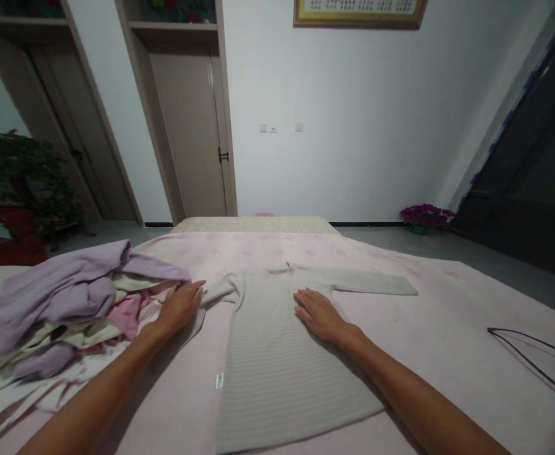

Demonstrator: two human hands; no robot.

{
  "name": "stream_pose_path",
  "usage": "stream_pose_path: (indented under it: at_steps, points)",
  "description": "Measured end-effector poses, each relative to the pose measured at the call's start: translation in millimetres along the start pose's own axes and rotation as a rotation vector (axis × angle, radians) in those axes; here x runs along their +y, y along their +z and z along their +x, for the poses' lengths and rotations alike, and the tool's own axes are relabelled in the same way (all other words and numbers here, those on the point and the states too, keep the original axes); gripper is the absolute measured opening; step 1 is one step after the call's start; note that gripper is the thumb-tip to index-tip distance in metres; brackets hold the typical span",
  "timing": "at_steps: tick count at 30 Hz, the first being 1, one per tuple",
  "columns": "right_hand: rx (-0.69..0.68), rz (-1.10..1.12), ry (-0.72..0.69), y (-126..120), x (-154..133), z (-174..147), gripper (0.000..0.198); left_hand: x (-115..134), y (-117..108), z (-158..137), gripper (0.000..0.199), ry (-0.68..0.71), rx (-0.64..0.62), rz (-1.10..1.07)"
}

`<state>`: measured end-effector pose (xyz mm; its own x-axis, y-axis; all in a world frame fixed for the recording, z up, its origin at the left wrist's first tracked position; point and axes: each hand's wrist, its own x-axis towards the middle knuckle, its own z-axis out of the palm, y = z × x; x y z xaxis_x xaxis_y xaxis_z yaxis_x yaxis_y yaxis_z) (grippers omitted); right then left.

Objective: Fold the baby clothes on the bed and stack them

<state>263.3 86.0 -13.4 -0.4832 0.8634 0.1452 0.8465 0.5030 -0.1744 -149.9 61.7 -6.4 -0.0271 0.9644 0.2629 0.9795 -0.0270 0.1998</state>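
Observation:
A pale grey, finely striped long-sleeved shirt [268, 354] lies spread on the pink bed cover, neckline away from me. Its right-hand sleeve [376, 282] stretches out straight, while the left-hand sleeve [221, 291] is bunched and bent. My left hand [182, 306] is closed on that bent sleeve, with part of the cloth hanging below the fingers. Flat on the shirt's upper chest rests my right hand [319, 312], fingers stretched out. A small white tag [219, 380] sticks out at the shirt's left side seam.
Left of the shirt is a heap of crumpled clothes [78, 303], lilac, cream and pink. A thin black wire loop [533, 354] lies on the bed cover [438, 341] at the right. Beyond the bed are a door [189, 133] and purple flowers [426, 215].

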Motion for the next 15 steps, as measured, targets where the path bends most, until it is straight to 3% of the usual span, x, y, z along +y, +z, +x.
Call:
stream_pose_path:
  at_steps: [5, 15]
  points:
    - [-0.015, -0.039, 0.058, 15, -6, 5, 0.055, -75, -7, -5, 0.044, -0.1, -0.136, 0.333]
    - [0.024, -0.051, 0.058, 21, -1, 5, 0.056, -126, -18, -5, 0.038, 0.032, -0.05, 0.47]
